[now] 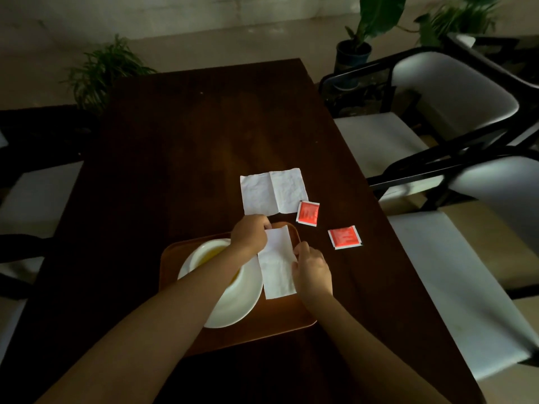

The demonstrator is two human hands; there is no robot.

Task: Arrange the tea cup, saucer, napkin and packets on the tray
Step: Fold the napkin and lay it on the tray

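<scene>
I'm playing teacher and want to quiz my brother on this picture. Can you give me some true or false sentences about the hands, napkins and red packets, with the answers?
1. Both hands hold the folded napkin over the tray. True: the left hand pinches its far end, the right hand its side edge.
2. The two red packets are on the tray. False: both red packets lie on the table, to the right of the tray.
3. A second napkin lies open on the table beyond the tray. True.
4. The saucer sits on the bare table. False: it is on the tray.
5. The packets are stacked together. False: they lie apart.
</scene>
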